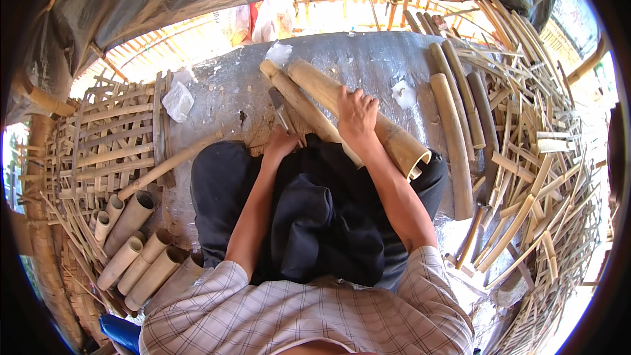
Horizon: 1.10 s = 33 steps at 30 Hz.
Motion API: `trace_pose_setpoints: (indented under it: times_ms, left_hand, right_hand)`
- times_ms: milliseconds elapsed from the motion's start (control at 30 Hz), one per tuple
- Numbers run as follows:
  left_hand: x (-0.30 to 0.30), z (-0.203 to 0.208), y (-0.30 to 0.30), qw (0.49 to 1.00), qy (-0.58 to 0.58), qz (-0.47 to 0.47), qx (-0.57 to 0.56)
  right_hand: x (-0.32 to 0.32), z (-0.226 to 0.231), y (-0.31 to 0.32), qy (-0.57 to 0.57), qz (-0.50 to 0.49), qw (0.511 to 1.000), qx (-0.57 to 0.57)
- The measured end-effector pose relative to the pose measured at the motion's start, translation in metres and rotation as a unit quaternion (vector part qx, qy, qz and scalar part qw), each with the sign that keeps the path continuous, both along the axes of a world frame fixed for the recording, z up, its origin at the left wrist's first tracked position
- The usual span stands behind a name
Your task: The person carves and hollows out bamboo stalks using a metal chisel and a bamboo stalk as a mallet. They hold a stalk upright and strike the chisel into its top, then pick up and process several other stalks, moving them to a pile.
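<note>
My left hand (281, 141) is closed around the handle of a knife (281, 109), whose broad dark blade points away from me over the grey sheet. My right hand (359, 113) lies over a thick split bamboo piece (315, 83), fingers wrapped on its upper side. This piece slants from the far middle down to my right knee, and its open, hollow end (418, 162) faces me. Beside it on the left runs a thinner bamboo pole (303, 100), its near end close to my lap. The knife blade sits left of that pole.
Several bamboo lengths (451, 138) lie to my right, by a heap of split strips (526, 204). Cut bamboo tubes (138, 217) and a woven bamboo lattice (112, 138) are at left. A whitish lump (177, 102) rests on the grey sheet (223, 92).
</note>
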<state>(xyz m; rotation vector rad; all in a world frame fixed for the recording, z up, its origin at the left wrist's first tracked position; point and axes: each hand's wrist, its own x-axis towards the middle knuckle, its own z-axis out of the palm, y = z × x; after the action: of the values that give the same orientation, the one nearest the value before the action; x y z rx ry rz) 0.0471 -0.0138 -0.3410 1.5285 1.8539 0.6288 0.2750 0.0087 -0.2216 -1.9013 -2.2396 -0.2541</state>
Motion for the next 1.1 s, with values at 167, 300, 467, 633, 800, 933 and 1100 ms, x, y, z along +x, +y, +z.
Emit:
trace_pose_setpoints:
  times_ms: [167,300,467,633,800,933,1100]
  left_hand:
    - [0.009,0.004,0.008,0.995,0.032,-0.028,0.087]
    - [0.016,0.008,0.016,0.967,-0.227,-0.072,0.087]
    - [0.053,0.080,-0.004,0.818,-0.533,-0.194,0.095]
    - [0.060,0.127,-0.019,0.661,-0.695,-0.260,0.114]
    - [0.035,0.145,-0.035,0.732,-0.635,-0.206,0.133]
    - [0.005,0.163,-0.042,0.812,-0.532,-0.217,0.101]
    - [-0.006,0.195,-0.049,0.891,-0.357,-0.245,0.137]
  right_hand:
    - [0.014,0.010,0.001,0.052,0.052,0.996,0.055]
    - [0.003,0.082,-0.021,0.058,0.061,0.994,0.069]
    - [-0.028,0.159,-0.045,0.135,0.067,0.987,0.054]
    - [-0.051,0.189,-0.046,0.350,0.174,0.920,0.039]
    - [-0.065,0.175,-0.035,0.580,0.218,0.781,-0.075]
    - [-0.059,0.159,-0.039,0.676,0.100,0.711,-0.166]
    - [-0.030,0.104,-0.038,0.816,0.085,0.530,-0.215]
